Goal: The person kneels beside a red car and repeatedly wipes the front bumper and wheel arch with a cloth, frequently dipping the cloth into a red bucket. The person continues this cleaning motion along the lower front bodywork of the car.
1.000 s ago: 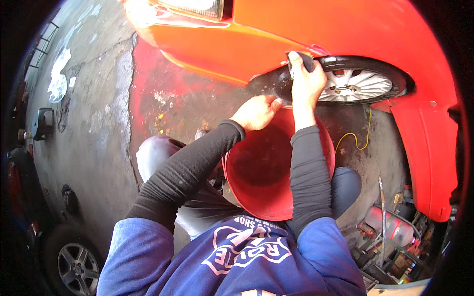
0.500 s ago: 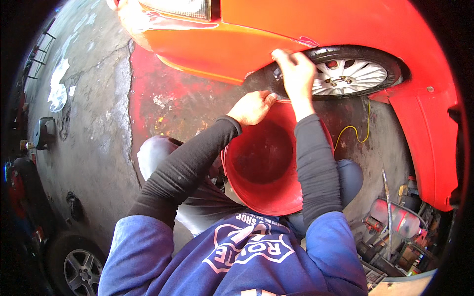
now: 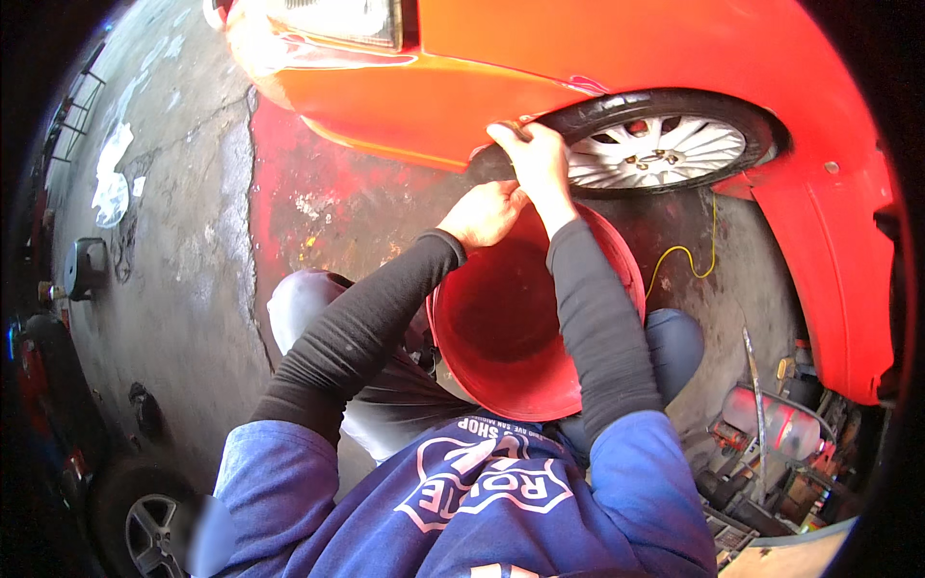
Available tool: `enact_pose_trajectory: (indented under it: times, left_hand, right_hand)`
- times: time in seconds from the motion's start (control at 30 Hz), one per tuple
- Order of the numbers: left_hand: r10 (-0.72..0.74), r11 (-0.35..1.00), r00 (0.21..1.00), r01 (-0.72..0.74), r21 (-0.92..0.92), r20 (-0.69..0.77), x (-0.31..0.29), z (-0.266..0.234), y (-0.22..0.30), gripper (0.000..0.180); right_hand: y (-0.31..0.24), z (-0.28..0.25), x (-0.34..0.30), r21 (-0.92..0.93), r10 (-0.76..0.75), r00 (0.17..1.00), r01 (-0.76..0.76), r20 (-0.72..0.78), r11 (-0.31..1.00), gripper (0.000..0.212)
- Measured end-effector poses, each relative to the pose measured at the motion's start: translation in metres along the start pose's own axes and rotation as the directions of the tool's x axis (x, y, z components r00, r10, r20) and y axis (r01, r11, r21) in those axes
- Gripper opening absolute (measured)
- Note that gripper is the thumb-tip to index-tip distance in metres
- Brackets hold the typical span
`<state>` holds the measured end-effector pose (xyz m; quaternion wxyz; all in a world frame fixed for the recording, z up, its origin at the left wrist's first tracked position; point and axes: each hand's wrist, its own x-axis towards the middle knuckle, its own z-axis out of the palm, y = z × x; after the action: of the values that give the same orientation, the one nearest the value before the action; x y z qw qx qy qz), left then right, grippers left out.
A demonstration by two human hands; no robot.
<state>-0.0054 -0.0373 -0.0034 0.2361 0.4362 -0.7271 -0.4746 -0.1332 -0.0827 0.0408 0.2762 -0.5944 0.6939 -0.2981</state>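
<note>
At the front wheel arch of a red-orange car (image 3: 462, 101), my hands are close together. My right hand (image 3: 541, 166) is closed at the corner of the bumper by the arch, its thumb up against the edge; its curled fingertips are hidden. Just below and left, my left hand (image 3: 484, 216) is closed too, beside the tyre and over the far rim of a red tub (image 3: 540, 385). What either hand grips, if anything, cannot be seen. The tub stands between my knees, dark inside. The silver multi-spoke wheel (image 3: 665, 152) is right of my hands.
A yellow cord (image 3: 686, 250) lies on the floor right of the tub. Tools and a clear bottle (image 3: 771, 424) crowd the lower right, near a hanging red fender edge (image 3: 838, 289). A dark stool-like object (image 3: 87, 268) and another wheel (image 3: 154, 535) are at left.
My right hand has moved left along the arch, from the tyre's top edge to the bumper corner, closer to my left hand. My left hand has shifted only slightly.
</note>
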Motion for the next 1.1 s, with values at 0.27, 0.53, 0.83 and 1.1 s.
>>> enact_pose_trajectory:
  times: [0.27,0.53,0.83,1.1]
  left_hand:
    - [-0.012,1.000,0.999,0.012,0.015,0.029,0.002,0.000,-0.004,0.046]
    - [-0.018,0.997,1.000,0.018,-0.072,-0.002,0.000,-0.001,-0.007,0.045]
    - [-0.075,0.997,0.997,0.076,-0.029,0.036,0.003,-0.003,-0.004,0.047]
    - [-0.051,0.998,0.998,0.052,-0.027,0.042,0.003,-0.002,-0.002,0.044]
  right_hand:
    - [0.011,0.001,0.003,0.497,-0.012,0.916,0.229,-0.401,0.837,0.034]
    - [0.038,-0.069,-0.033,0.334,-0.181,0.975,0.215,-0.132,0.917,0.041]
    - [0.206,0.086,-0.133,-0.077,0.283,0.673,-0.319,0.683,0.945,0.046]
    - [0.262,0.086,-0.157,-0.328,0.210,0.678,0.048,0.704,0.943,0.048]
